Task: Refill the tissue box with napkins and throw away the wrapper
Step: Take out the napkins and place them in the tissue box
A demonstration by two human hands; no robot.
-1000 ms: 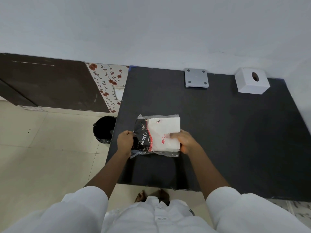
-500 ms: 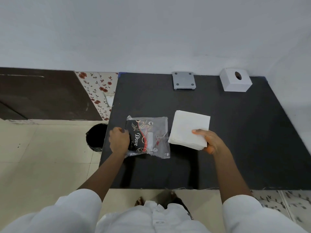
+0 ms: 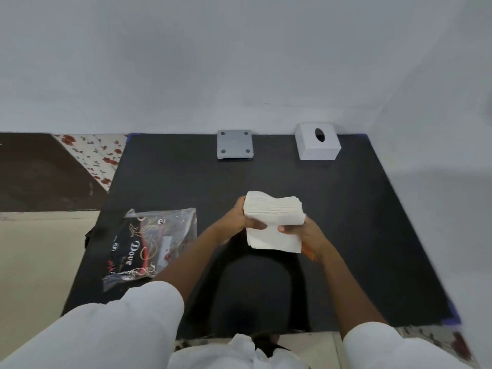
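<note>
From the head camera I see both hands meeting over the middle of the matte black tabletop (image 3: 359, 209), closed around a thick stack of white folded paper napkins (image 3: 274, 222). The left hand (image 3: 241, 222) wraps the stack's left edge, its fingers curled behind and the thumb pressed across the front face. The right hand (image 3: 304, 235) grips the lower right corner, thumb on the front and the other fingers tucked under the stack, out of my sight. The stack is lifted clear of the table and tilted so that its layered top edge faces me, with its shadow falling on the dark surface beneath. To the left, near the table's left edge, lies the clear plastic wrapper with black and red printing (image 3: 149, 243), flat and flattened out, touching neither hand. At the far edge, against the pale grey wall (image 3: 239, 62), stands the white square tissue box with an oval opening on top (image 3: 316, 142), well apart from the napkins. Left of it, also at the far edge, sits a grey square plate with four round dots at its corners (image 3: 234, 145). White sleeves (image 3: 119, 328) fill the bottom of my view.
</note>
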